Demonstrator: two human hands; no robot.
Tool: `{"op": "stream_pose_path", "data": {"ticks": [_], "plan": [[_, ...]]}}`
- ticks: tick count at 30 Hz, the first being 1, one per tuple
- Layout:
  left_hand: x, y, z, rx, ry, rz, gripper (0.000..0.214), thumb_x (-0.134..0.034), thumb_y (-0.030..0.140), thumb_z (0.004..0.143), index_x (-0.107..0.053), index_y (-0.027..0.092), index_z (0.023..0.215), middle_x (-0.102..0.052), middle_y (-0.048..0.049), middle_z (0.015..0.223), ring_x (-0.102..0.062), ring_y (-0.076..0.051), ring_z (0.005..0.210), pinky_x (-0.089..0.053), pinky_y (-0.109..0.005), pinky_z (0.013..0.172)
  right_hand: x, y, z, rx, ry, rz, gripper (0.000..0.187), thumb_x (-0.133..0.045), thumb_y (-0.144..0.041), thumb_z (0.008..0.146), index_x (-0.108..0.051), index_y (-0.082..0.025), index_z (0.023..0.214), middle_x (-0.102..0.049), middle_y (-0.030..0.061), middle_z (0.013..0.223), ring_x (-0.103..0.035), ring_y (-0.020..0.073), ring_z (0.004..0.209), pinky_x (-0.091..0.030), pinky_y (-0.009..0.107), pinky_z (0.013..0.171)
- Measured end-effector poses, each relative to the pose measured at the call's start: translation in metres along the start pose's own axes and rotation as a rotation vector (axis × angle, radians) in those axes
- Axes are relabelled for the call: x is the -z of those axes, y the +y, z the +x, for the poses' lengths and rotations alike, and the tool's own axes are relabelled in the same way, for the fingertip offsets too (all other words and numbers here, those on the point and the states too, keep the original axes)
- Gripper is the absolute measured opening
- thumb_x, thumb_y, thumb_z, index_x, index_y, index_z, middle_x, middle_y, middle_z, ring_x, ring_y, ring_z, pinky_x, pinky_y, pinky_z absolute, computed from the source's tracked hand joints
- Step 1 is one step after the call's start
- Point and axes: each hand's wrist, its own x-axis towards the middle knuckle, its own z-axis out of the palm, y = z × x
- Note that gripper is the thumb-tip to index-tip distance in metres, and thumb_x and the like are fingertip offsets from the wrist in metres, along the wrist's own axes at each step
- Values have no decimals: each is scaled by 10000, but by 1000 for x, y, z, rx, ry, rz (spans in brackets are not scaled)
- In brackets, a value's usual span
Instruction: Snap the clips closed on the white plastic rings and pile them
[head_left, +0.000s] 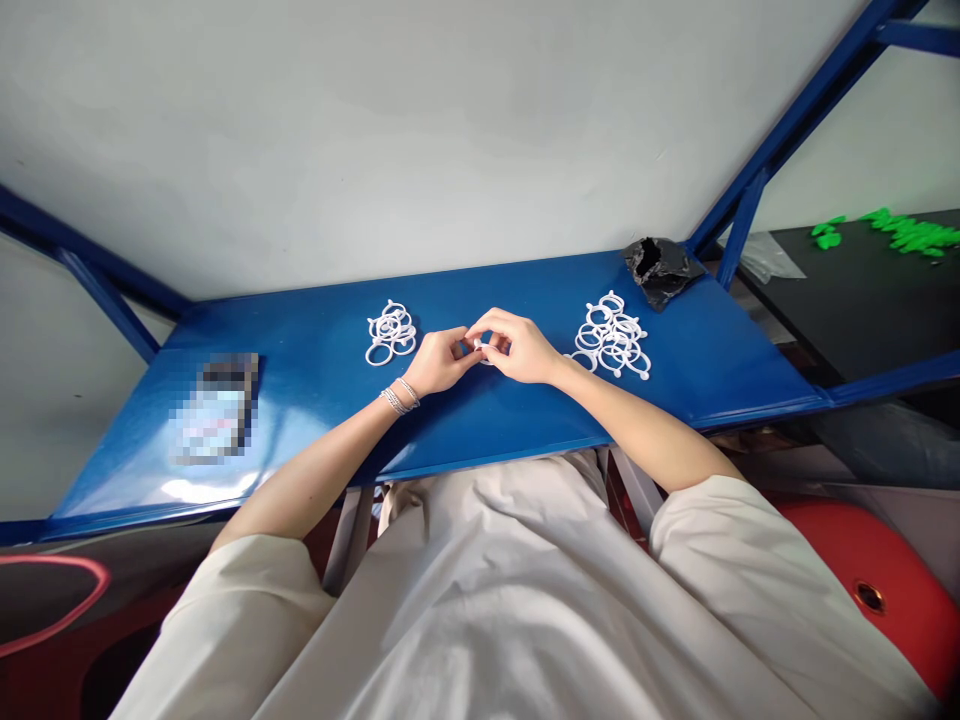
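Both hands meet fingertip to fingertip over the blue metal table (300,360). The left hand (441,362) and right hand (519,347) are each pinched shut on 1 small white plastic ring (482,347), which sits directly between their fingers and is too covered to tell how it is turned. A smaller pile of rings (391,334) lies just beyond and outboard of the left fingers, and a larger pile of rings (611,338) lies outboard of the right wrist, all thin, smooth, round hoops with small tabs on glossy painted metal.
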Motion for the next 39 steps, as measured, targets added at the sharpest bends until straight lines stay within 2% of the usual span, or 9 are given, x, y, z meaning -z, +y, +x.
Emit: {"op": "stream_pose_path", "data": {"ticks": [18, 21, 25, 30, 34, 39], "plan": [[-1, -1, 0, -23, -8, 17, 303, -707, 466, 868, -634, 178, 806, -518, 49, 535, -405, -105, 514, -317, -253, 527, -1, 7, 0, -3, -21, -5, 232, -559, -142, 927, -718, -177, 1093, -690, 89, 1156, -622, 122, 687, -546, 297, 695], [-3, -2, -1, 18, -50, -87, 332, -728, 496, 877, -646, 175, 850, -568, 31, 566, -458, -107, 503, -346, -243, 510, 1, 7, 1, -34, -47, -15, 240, -559, -122, 926, -715, -169, 1103, -679, 91, 1168, -614, 107, 670, -539, 285, 684], [-4, -6, 2, 98, -180, -376, 419, -795, 545, 851, -654, 158, 924, -610, 3, 600, -537, -116, 486, -391, -227, 474, 2, 10, 2, -71, -41, 5, 182, -613, -157, 937, -710, -157, 1090, -661, 82, 1117, -607, 95, 660, -522, 269, 658], [2, -6, 6, 144, -325, -583, 311, -789, 412, 820, -647, 136, 835, -534, 27, 602, -442, -64, 471, -363, -200, 465, -3, 15, 4, -178, -93, 275, 158, -664, -180, 923, -653, -156, 1079, -623, 3, 898, -593, 95, 620, -519, 254, 617], [7, -2, 6, 163, -420, -601, 222, -703, 331, 775, -703, 110, 794, -496, 27, 608, -389, -58, 494, -356, -205, 481, -3, 12, 4, -257, -178, 521, 163, -706, -156, 893, -620, -181, 1030, -585, -36, 783, -637, 124, 691, -557, 253, 648], [8, 1, 4, 157, -436, -526, 250, -711, 361, 761, -680, 113, 759, -508, 22, 580, -393, -65, 490, -325, -211, 483, 4, 3, 4, -369, -260, 604, 181, -758, -185, 869, -650, -172, 1013, -591, -30, 756, -546, 90, 594, -428, 190, 505]]}}
